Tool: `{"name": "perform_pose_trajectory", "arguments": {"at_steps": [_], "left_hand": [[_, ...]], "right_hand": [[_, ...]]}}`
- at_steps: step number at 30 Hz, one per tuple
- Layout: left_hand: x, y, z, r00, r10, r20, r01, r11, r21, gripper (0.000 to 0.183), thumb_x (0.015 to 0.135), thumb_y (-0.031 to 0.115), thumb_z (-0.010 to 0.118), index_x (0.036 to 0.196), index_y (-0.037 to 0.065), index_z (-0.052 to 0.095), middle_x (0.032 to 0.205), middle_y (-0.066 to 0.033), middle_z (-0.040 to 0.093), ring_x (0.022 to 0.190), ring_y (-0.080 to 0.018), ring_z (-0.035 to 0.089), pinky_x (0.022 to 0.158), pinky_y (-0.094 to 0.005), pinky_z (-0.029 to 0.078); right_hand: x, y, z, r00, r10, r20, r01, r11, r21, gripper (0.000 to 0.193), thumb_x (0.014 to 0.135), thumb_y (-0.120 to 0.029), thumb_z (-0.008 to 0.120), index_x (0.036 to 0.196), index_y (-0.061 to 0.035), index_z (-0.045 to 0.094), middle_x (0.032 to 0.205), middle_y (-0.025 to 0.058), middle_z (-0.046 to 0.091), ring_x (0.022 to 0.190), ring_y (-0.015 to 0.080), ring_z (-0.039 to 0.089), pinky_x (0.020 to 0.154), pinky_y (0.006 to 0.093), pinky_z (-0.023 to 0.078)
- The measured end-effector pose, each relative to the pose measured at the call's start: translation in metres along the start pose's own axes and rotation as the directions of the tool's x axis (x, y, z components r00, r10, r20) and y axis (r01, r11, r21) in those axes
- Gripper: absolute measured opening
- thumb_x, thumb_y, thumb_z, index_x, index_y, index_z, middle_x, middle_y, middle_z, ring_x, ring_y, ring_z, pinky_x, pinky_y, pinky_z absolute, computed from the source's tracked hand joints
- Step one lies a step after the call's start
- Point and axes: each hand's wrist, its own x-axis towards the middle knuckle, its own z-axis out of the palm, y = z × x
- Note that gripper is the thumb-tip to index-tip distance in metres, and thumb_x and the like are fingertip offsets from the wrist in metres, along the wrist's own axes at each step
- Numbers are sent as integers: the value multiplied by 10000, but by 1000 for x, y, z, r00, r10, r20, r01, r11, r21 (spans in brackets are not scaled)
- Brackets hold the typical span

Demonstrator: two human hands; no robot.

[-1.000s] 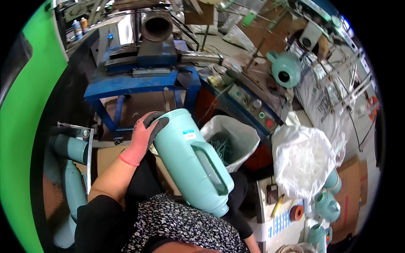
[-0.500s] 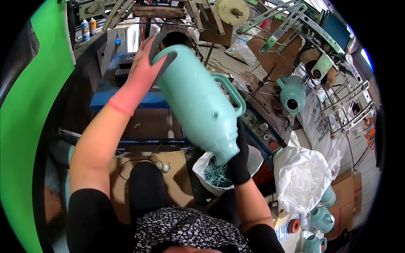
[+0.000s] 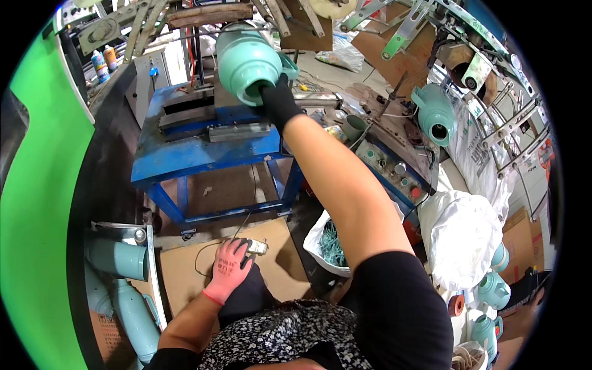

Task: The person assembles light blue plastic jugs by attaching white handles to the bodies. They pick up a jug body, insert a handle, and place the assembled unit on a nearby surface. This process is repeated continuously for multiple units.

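Observation:
A glossy teal plastic jug shell (image 3: 246, 61) with a side handle sits at the machine at the far end of the blue stand, its narrow open mouth toward me. My right hand (image 3: 280, 103), in a black glove, reaches far forward and is closed on the shell beside its mouth and handle; some fingertips are hidden. My left hand (image 3: 230, 266), in a pink glove with dark fingertips, rests on my knee with its fingers laid out and nothing visible in them. Just past those fingers, a small whitish device (image 3: 258, 247) with a cable lies on the cardboard.
The blue metal stand (image 3: 179, 157) stands ahead. A white bag (image 3: 314, 240) of teal trimmings is partly behind my right arm. Another teal shell (image 3: 436, 114) is at right, near a control panel (image 3: 388, 163) and white sack (image 3: 465, 240). More shells (image 3: 137, 317) lie at left.
The shell has gone from both hands in front of me to the machine, farther away, with only my right hand on it. My left hand has let go and come down to my knee.

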Motion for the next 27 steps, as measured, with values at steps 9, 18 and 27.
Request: {"name": "perform_pose_trajectory", "arguments": {"at_steps": [9, 18, 27], "left_hand": [[-7, -4, 1, 988, -152, -8, 152, 988, -26, 360, 818, 215, 649, 1146, 70, 623, 1235, -141, 564, 1164, -340, 496, 1003, -437, 394], [-21, -10, 4, 984, -136, -112, 137, 991, -4, 416, 789, 186, 670, 1182, 68, 603, 1204, -145, 578, 1161, -332, 506, 1012, -417, 392], [2, 117, -25, 995, 32, -98, -51, 979, -196, 348, 882, 121, 597, 1204, -10, 582, 1194, -179, 591, 1101, -310, 564, 975, -384, 426]], "right_hand": [[86, 54, -14, 921, 76, 382, -225, 905, 362, 469, 860, -314, 660, 1275, -211, 467, 1164, 140, 557, 1015, 384, 585, 755, 524, 534], [-212, 90, -127, 844, 78, 531, 140, 923, -358, 653, 882, -266, 643, 1430, -89, 336, 1183, 133, 536, 964, 226, 599, 789, 341, 529], [-501, 66, -321, 941, 337, 20, -320, 909, -268, 457, 932, -252, 604, 1284, 25, 514, 1083, 98, 616, 912, 149, 601, 805, 290, 502]]}}
